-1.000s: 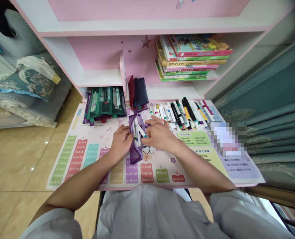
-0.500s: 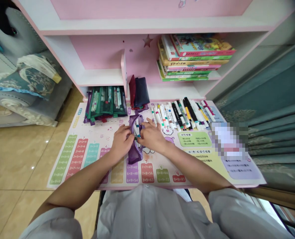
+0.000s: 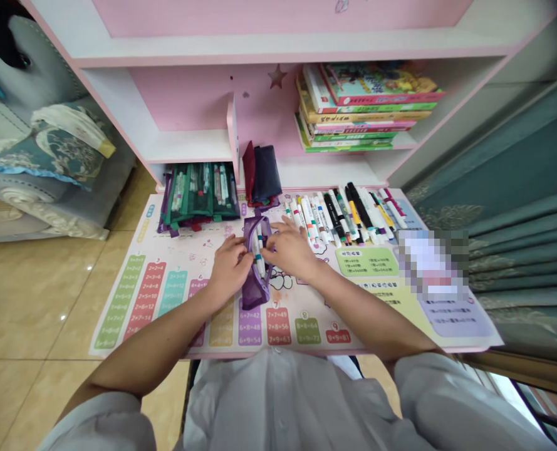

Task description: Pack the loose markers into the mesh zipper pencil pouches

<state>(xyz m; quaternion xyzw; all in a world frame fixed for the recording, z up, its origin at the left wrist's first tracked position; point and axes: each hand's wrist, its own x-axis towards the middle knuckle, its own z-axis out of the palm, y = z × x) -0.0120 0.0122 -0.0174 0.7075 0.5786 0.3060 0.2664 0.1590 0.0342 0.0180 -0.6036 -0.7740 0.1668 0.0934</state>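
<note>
At centre frame, the fingers of your left hand [image 3: 229, 266] clamp the purple pouch [image 3: 255, 295], covering its left edge; whether your right hand's [image 3: 294, 250] fingers grip is unclear. Pixelation masks an object [image 3: 431, 266] at right.

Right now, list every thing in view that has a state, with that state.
Purple pouch: open, markers inside.
Green pouches: pens showing through the mesh.
Loose markers: side by side on the desk.
Books: closed, stacked.
Dark blue pouch: flat-looking, leaning.
Curtain: hanging in folds.
Left hand: at the purple pouch's left edge.
Right hand: at its right edge.
</note>
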